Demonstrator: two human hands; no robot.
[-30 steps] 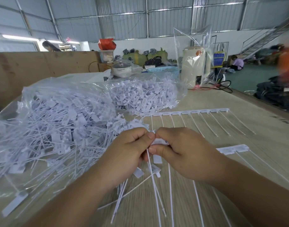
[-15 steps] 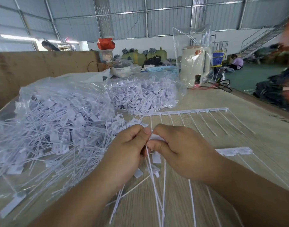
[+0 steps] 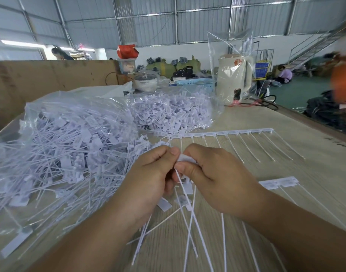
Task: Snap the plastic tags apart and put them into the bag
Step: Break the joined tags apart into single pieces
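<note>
— What's changed in the last second?

— Not much. My hands have stayed in the same spot over the table (image 3: 286, 134), pressed together at the fingertips. The stems hanging below them have shifted a little and more of them cross each other now. I'd judge I am mid-snap, working one tag off the short strip, but I can't see a clean break yet.

— So what does that mean for the job?

— One more tag is about to come free, I think. Nothing from this handful has gone into the bag (image 3: 66, 146) yet.

— What is your left hand (image 3: 150, 179) doing?

— Its fingers are curled, thumb and forefinger pinching the edge of the strip (image 3: 185, 159). Several loose tags (image 3: 184, 201) hang under its palm, so I take it that it holds those too, though the grip itself is hidden.

— And the right hand (image 3: 219, 177)?

— Also curled, thumb and forefinger pinching the other end of the same white piece. The two thumbs nearly touch.

— Where's the rest of the stock?

— The bag lies just to my left, open towards me and heaped with separated tags. A second bag (image 3: 174, 112) sits beyond it. A full strip (image 3: 227, 133) lies uncut on the table past my hands, and a short piece (image 3: 274, 183) lies just to the right of my right wrist.
</note>
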